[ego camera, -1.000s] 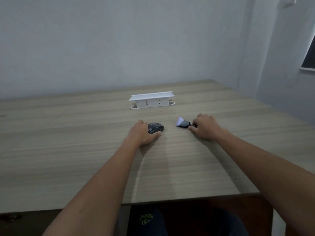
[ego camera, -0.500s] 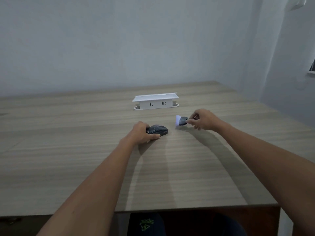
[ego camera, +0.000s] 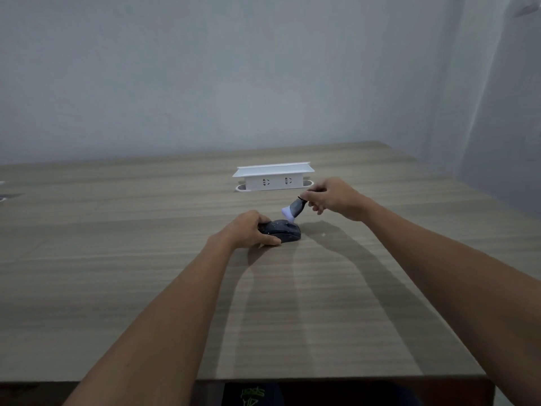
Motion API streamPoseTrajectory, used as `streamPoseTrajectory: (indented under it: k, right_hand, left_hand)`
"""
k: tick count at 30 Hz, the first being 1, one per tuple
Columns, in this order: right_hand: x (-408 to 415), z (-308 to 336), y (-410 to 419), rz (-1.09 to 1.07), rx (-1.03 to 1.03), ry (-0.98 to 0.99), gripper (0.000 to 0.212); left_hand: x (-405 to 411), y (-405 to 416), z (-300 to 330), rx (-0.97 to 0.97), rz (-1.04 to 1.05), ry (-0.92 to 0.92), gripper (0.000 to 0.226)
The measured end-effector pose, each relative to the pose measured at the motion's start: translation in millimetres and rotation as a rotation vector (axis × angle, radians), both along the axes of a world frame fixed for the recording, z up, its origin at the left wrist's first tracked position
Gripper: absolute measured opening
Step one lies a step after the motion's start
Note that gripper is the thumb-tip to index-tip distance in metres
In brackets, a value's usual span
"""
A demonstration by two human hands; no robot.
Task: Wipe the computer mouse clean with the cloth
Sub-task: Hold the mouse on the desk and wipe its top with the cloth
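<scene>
A dark computer mouse speckled with pale dust lies on the wooden table near its middle. My left hand grips the mouse's left side and holds it down. My right hand pinches one end of a small grey cloth with a pale lilac tip. The cloth hangs in the air, tilted down and left, its tip just above the far right end of the mouse. I cannot tell whether the tip touches the mouse.
A white socket box with a flat lid stands on the table just behind my hands. The table's near edge runs along the bottom, and its right edge lies close to a wall corner.
My right hand has lifted the cloth off the table and carried it left, over the mouse. My left hand has stayed on the mouse.
</scene>
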State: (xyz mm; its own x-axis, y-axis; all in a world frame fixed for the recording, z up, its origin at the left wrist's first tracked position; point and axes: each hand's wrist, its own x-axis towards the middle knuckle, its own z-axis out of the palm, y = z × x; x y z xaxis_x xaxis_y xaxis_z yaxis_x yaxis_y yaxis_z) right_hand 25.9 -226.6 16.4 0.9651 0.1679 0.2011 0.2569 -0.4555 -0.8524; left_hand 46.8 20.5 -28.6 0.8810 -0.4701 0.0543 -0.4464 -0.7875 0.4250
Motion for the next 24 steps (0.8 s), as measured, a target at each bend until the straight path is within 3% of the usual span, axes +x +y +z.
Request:
streamPoseTrajectory:
  k: [6,11,16,20,24]
  right_hand:
    - [6.1,-0.1,-7.2,-0.064,-0.215,0.008,0.018]
    - [5.2,4.6,1.5,-0.018,-0.063,-0.036,0.019]
    - [5.2,9.0,6.2,-0.075,-0.351,-0.089,0.016]
    - [3.1,12.9,18.3,-0.026,-0.268,-0.123,0.016]
    - [5.1,13.7,20.6,-0.054,-0.561,-0.191,0.013]
  left_hand:
    - [3.9,-0.5,-0.1,-0.002,-0.005,0.008,0.040]
    - [3.5,-0.6,-0.2,-0.007,0.000,0.003,0.039]
    - [2.6,-2.9,-0.6,-0.011,0.006,0.002,0.042]
    - [2.6,-3.4,0.2,-0.010,0.009,-0.001,0.041]
    - [1.3,-3.2,-1.7,-0.034,0.016,0.002,0.039]
